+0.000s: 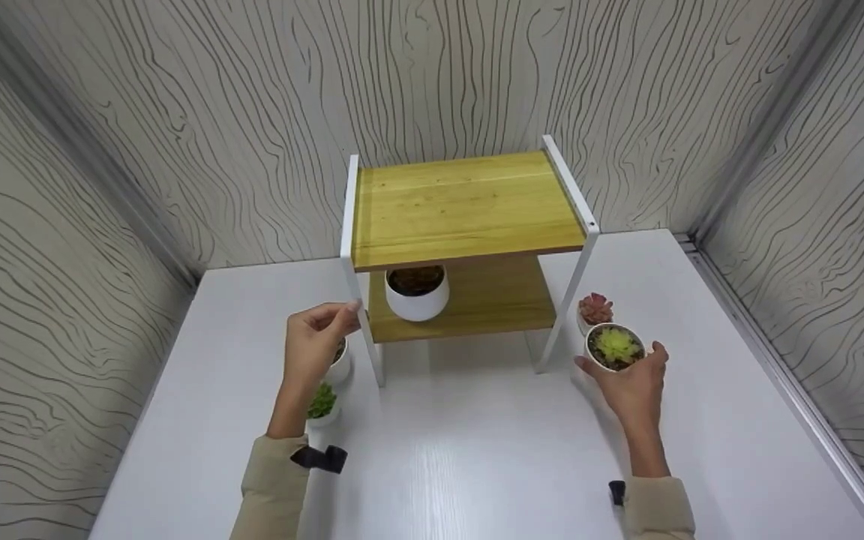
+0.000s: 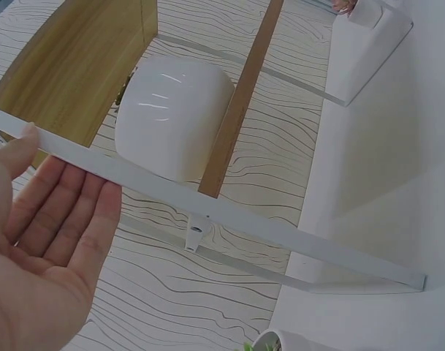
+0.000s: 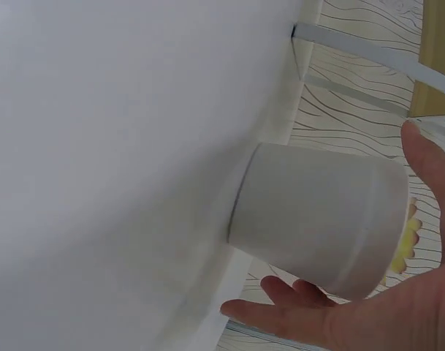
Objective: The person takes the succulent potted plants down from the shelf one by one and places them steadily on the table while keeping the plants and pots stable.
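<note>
My left hand (image 1: 313, 339) pinches the white side post of a two-tier wooden shelf rack (image 1: 469, 210). In the left wrist view, the thumb and fingers (image 2: 90, 227) of that hand meet the post's edges. On the rack's lower board is a white pot (image 1: 417, 300) with dark contents. At right, my right hand (image 1: 636, 386) spreads around a white pot with a yellow-green succulent (image 1: 616, 346). From the right wrist, this white pot (image 3: 317, 216) appears between the parted thumb and fingers, with a gap beside the thumb; whether other fingertips touch it is unclear.
A reddish succulent (image 1: 595, 309) in a white pot stands just behind the right-hand pot. Left of the rack are a green potted plant (image 1: 322, 401) and another white pot (image 1: 340, 366), partly hidden by my left hand. Wood-patterned walls (image 1: 252, 112) enclose the white table (image 1: 477, 450).
</note>
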The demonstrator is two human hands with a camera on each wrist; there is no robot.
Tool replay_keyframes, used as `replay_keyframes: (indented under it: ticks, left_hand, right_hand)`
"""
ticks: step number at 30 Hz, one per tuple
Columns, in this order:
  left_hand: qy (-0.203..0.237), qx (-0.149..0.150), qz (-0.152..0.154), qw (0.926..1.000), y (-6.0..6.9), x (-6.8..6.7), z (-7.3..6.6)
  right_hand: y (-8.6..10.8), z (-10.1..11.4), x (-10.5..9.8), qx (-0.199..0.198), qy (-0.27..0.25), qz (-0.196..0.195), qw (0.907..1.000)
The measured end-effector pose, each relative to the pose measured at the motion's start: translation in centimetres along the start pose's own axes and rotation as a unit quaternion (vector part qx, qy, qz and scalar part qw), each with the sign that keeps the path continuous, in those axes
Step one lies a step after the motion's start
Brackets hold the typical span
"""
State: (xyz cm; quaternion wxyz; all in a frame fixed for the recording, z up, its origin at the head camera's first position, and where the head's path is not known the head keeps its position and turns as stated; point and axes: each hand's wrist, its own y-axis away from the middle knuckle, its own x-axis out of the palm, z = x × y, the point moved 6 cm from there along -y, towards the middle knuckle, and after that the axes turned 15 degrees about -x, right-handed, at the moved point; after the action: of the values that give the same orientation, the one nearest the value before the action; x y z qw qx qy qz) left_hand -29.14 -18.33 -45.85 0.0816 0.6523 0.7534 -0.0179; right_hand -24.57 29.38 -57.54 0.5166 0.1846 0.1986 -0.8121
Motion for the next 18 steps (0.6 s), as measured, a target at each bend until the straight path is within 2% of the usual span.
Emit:
replay_keyframes:
  ticks: [7, 14, 18]
  left_hand:
    - [0.003, -0.002, -0.003, 1.0000, -0.1, 0.0, 0.1]
    - [-0.002, -0.007, -0.003, 1.0000, 0.0, 0.0, 0.2]
    - [0.003, 0.005, -0.001, 1.0000, 0.1, 0.0, 0.0]
  right_hand:
    - [0.4, 2.3, -2.0, -0.006, -0.001, -0.014, 0.9999]
    - [0.5, 4.7, -3.4, -0.023, 0.001, -0.003, 0.9997]
    - [0.4, 6.2, -4.0, -0.067, 0.001, -0.001, 0.9978]
